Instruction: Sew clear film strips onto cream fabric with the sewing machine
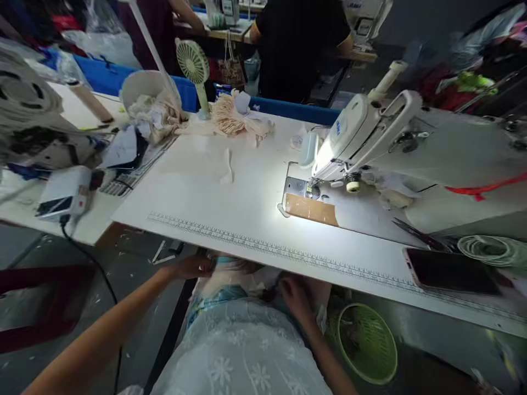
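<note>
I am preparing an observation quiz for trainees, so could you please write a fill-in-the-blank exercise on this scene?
Of the left hand and right hand, the green basket is nearer the ____ one.
In this view, the fan stands to the ____ of the sewing machine.
The phone lies with its screen facing ____.

Missing words: right; left; up.

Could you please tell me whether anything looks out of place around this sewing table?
Yes, slightly: two narrow white strips lie on the littered grey floor below the left end of the flat white tabletop, looking like dropped scraps. Nothing appears spilled.
</note>
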Available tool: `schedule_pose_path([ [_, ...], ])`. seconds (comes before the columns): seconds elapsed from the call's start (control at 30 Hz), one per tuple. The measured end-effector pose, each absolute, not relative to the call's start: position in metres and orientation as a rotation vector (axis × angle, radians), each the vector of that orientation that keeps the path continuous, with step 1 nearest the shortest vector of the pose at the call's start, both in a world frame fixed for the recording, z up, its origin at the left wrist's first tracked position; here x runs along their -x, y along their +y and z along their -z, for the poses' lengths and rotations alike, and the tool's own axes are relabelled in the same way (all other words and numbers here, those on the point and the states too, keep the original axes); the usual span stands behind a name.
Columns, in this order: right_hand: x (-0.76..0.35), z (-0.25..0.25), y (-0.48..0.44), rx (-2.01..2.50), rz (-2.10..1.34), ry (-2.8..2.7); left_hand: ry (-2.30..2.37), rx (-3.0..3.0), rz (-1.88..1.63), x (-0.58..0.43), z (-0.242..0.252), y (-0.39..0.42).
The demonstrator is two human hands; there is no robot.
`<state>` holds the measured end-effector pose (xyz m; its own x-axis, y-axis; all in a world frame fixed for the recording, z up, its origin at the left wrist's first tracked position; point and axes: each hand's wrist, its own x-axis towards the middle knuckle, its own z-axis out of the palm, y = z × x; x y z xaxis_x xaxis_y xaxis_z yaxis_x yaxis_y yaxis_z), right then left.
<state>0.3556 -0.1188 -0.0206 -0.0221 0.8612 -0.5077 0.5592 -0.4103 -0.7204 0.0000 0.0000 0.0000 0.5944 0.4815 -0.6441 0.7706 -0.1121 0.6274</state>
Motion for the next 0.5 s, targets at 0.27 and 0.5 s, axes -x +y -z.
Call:
schedule_pose_path([
  [0.27, -0.392, -0.116, -0.107, 1.563, -1.337, -1.601, 0.980, -1.917, 0.331, -0.039, -0.076, -0.007],
  [0.5, -0.487, -0.158, 0.028, 2.000, -0.157, -1.413, 0.390, -1.981, -0.030, -0.147, -0.190, 0.011],
])
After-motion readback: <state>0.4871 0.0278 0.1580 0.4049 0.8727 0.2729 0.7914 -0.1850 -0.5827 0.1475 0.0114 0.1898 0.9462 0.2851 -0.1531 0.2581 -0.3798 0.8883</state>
